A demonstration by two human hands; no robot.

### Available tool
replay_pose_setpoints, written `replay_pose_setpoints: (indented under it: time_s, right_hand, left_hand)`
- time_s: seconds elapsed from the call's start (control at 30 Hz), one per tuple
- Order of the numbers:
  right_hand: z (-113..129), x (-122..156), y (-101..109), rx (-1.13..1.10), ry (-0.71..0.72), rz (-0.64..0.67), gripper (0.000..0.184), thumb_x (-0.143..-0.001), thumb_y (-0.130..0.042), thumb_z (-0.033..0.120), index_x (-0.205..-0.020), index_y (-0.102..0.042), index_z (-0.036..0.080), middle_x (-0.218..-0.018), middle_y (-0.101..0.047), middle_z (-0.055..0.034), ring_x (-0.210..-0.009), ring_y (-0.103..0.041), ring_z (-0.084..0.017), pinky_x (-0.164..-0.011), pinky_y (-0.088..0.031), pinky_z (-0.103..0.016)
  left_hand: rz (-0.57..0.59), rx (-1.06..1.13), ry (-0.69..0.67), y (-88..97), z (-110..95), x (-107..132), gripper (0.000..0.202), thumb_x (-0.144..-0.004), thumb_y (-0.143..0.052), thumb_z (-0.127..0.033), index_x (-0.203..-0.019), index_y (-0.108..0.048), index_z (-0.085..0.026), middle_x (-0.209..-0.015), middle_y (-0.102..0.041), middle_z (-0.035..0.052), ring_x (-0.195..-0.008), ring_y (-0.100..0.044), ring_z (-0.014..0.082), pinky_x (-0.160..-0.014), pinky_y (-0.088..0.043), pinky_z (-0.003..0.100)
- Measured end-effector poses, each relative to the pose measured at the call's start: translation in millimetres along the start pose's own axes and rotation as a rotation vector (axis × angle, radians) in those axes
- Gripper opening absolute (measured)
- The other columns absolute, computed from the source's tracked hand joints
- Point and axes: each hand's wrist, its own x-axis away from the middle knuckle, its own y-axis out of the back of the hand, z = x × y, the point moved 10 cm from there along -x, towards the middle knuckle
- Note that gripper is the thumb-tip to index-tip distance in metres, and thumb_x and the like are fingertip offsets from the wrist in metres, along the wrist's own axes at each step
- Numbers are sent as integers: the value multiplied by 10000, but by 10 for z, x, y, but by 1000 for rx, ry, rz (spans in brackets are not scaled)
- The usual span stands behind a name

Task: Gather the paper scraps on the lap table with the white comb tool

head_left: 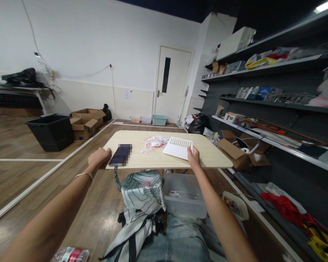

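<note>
My left hand (pixel 100 157) is closed at the left edge of the small wooden-topped table (pixel 207 154), its fingers curled over the edge. Just right of it lies a dark phone (pixel 118 155), partly blurred out, with a strap hanging down over the front. My right hand (pixel 193 156) grips the right side of a white sheet (pixel 176 151) with a row of slots along its far edge, held tilted over the tabletop. Beside the sheet is a heap of small white pieces (pixel 155 142), with some pinkish clear plastic at its left.
Below the table are a patterned bag (pixel 142 193) and a clear plastic bin (pixel 184 193). A black bin (pixel 51 133) and cardboard boxes (pixel 84 123) stand left. Loaded shelves (pixel 276 103) and an open carton (pixel 240 153) are right. A plastic bottle (pixel 72 254) lies on the floor.
</note>
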Motion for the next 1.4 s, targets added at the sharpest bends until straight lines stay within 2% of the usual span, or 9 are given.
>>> replay_pose_setpoints:
  time_s: [0.1, 0.2, 0.5, 0.6, 0.73, 1.03, 1.23, 1.4]
  right_hand:
    - [23, 4, 35, 55, 17, -14, 260, -847, -540, 484, -746, -537, 244, -704, -615, -30, -727, -542, -228, -699, -453, -338]
    - [12, -1, -3, 80, 12, 35, 279, -834, -547, 493, -724, -542, 237, -684, -607, -28, -695, -524, -216, -666, -431, -331]
    - [63, 50, -191, -33, -5, 201, 375, -858, -553, 555, -841, -639, 190, -817, -685, -69, -780, -580, -241, -716, -468, -343]
    - [31, 46, -161, -72, -35, 174, 390, -852, -567, 568, -886, -646, 187, -860, -696, -74, -805, -592, -246, -742, -479, -352]
    - [-41, 25, -100, -107, -80, 117, 401, -825, -595, 599, -865, -630, 201, -814, -684, -52, -804, -578, -240, -736, -483, -344]
    - [17, 20, -92, -93, -54, 112, 450, -806, -598, 649, -847, -632, 203, -759, -681, -51, -786, -575, -242, -689, -475, -329]
    - [53, 40, -122, -98, -77, 145, 435, -793, -604, 607, -849, -658, 179, -833, -713, -78, -778, -586, -238, -696, -481, -331]
    - [87, 45, -132, -106, -82, 157, 393, -783, -611, 576, -792, -643, 185, -763, -680, -53, -739, -562, -221, -664, -462, -315]
  left_hand:
    - [-6, 4, -2, -9, 4, -8, 719, -878, -397, -577, -1232, -699, -28, -1183, -722, 312, -1088, -695, 459, -845, -527, 490]
    - [-19, 12, -2, -1, 0, -2, 714, -877, -397, -572, -1216, -704, -24, -1172, -723, 319, -1070, -697, 462, -828, -528, 494]
    - [-2, 6, -8, -8, -10, 23, 741, -909, -354, -578, -1263, -679, -14, -1207, -712, 317, -1095, -692, 457, -844, -521, 484]
    - [3, 6, -4, 1, -17, 35, 742, -910, -352, -574, -1267, -677, -11, -1207, -711, 319, -1099, -689, 461, -846, -521, 486]
    - [-3, 13, 0, 24, -35, 54, 735, -901, -367, -567, -1264, -680, -9, -1206, -710, 322, -1086, -691, 461, -840, -523, 489]
    - [-5, 14, 0, 41, -39, 70, 740, -889, -384, -571, -1266, -681, -8, -1215, -708, 323, -1103, -685, 465, -857, -521, 499]
    - [-2, 12, 9, 50, -48, 95, 742, -904, -374, -561, -1292, -670, -2, -1253, -693, 327, -1135, -677, 462, -884, -521, 505]
    - [-6, 20, 6, 46, -40, 90, 737, -908, -367, -553, -1297, -671, -6, -1252, -695, 325, -1154, -671, 466, -897, -518, 516]
